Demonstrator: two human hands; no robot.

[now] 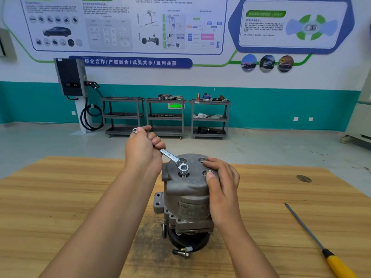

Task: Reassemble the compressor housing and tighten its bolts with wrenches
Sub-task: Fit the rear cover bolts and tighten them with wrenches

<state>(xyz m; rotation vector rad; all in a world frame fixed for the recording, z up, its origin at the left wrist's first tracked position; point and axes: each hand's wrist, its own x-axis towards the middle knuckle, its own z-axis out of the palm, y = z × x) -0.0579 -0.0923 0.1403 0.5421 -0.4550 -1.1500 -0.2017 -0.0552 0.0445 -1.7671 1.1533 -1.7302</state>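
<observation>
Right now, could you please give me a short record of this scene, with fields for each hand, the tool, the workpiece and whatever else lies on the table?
left hand: grips the wrench by its handle
wrench: ring end sits over a bolt on top of the compressor housing
right hand: rests on the housing's top, fingers nearly straight
compressor housing: stands upright on the wooden table
loose bolts: on the table at the housing's base
screwdriver: yellow handle, lies to the right, untouched
</observation>
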